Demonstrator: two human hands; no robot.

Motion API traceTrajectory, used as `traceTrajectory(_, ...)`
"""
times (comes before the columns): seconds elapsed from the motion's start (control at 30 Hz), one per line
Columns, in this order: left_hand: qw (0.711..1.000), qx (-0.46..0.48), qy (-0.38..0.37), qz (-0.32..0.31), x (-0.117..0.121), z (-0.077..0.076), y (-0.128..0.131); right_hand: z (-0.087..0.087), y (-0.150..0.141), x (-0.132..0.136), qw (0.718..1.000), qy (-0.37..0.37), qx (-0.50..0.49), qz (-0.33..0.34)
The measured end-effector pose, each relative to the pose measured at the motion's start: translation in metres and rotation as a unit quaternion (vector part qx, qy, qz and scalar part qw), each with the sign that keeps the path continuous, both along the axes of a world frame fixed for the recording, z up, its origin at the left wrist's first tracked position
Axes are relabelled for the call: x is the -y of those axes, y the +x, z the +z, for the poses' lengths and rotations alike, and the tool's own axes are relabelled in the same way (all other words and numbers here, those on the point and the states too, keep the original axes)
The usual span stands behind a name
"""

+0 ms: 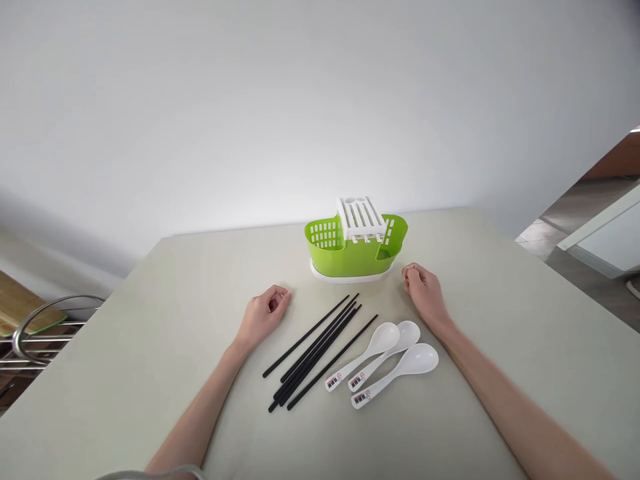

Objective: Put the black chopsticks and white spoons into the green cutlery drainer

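Overall, pale wall (320, 120) backs far edge of table (125, 373); wide surface runs left and right past your forearms (500, 393), both laid in from near side. Green basket (355, 261) with white rack (365, 231) stands far-centre, near that edge. Your left hand (264, 313) rests loosely curled, right hand (425, 291) fisted near basket's right end, nothing visible in either. Between forearms: three white spoons (420, 360) on right, black chopsticks (321, 356) on left.

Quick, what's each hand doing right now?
Left hand: loosely curled closed beside the chopsticks, nothing visibly held.
Right hand: curled closed near the green basket, nothing visibly held.
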State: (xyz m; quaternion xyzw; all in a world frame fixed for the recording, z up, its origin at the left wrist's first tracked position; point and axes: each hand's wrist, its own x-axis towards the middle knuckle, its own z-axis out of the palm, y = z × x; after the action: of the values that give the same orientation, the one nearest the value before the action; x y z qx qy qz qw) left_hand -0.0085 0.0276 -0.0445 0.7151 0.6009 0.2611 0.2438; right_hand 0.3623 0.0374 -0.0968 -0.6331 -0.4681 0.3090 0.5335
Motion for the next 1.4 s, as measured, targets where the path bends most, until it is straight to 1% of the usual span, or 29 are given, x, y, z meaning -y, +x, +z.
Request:
traceTrajectory(0.1, 0.999, -0.029, 0.011, -0.008, 0.0007, -0.0006, 0.0019, -0.0013, 0.0002, -0.0005, 1.000, 0.000, -0.005, 0.000)
traceTrajectory(0.23, 0.996, -0.079, 0.030, -0.038, 0.0026, -0.0010, 0.0047, -0.0023, 0.0005, -0.0016, 1.000, 0.002, -0.007, 0.004)
traceTrajectory(0.33, 0.994, -0.096, 0.040, -0.045, 0.0030, -0.0013, 0.0055, -0.0020, 0.0007, -0.0022, 1.000, 0.006, -0.008, 0.005)
traceTrajectory(0.77, 0.990, -0.120, 0.058, -0.048, 0.0021, -0.0045, 0.0037, 0.0016, -0.0003, -0.0018, 1.000, -0.009, -0.004, 0.003)
traceTrajectory(1.1, 0.987, -0.134, 0.072, -0.057, 0.0035, -0.0042, 0.0047, -0.0017, 0.0011, -0.0041, 1.000, -0.008, -0.025, 0.013)
traceTrajectory(1.4, 0.985, -0.137, 0.079, -0.066, 0.0051, -0.0023, 0.0040, -0.0028, 0.0006, -0.0043, 1.000, -0.005, -0.006, 0.014)
